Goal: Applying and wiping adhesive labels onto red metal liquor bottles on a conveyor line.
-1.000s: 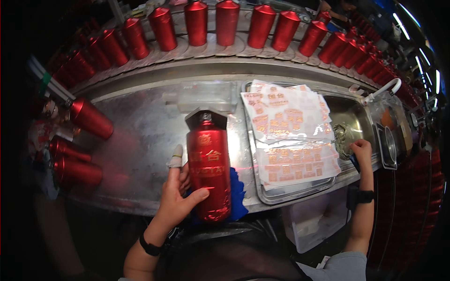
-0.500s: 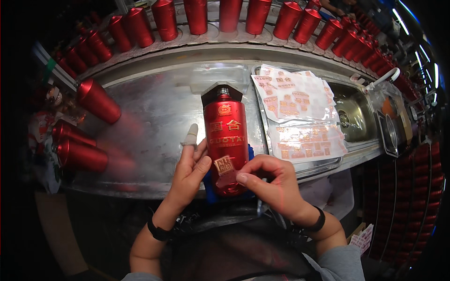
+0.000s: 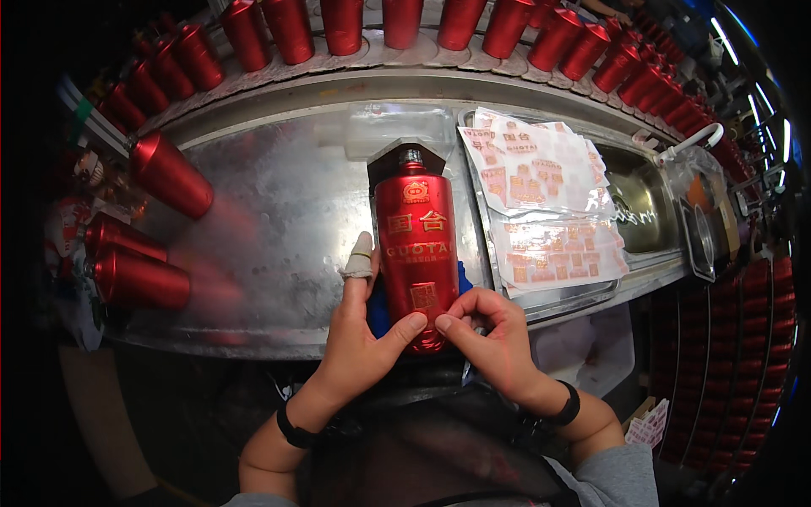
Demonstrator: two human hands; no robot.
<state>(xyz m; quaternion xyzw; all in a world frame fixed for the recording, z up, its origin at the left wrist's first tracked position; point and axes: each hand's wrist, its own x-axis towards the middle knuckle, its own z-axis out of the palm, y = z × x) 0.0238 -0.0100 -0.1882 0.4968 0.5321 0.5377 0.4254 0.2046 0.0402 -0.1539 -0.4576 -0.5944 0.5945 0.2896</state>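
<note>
A red metallic bottle (image 3: 414, 228) with gold lettering lies tilted in front of me, its dark capped neck against a black angular rest (image 3: 384, 165). A small square gold sticker (image 3: 423, 297) sits straight on the bottle's lower front. My left hand (image 3: 363, 325) holds the bottle's left side, thumb pressed just below the sticker and the wrapped forefinger stretched along the edge. My right hand (image 3: 486, 334) pinches thumb and forefinger at the lower right of the sticker, where its film seems to be; the film itself hardly shows. Blue cloth (image 3: 378, 308) peeks out behind the bottle.
Sticker sheets (image 3: 553, 253) lie on a metal tray right of the bottle, beside a sink (image 3: 646, 203). Several red bottles (image 3: 342, 29) line the conveyor at the back. Other red bottles (image 3: 169, 173) lean at the left end of the metal counter (image 3: 270, 186).
The gold sticker went from slanted to straight and sits further right on the bottle. My left thumb came down onto the bottle beside my right thumb. The conveyor bottles shifted.
</note>
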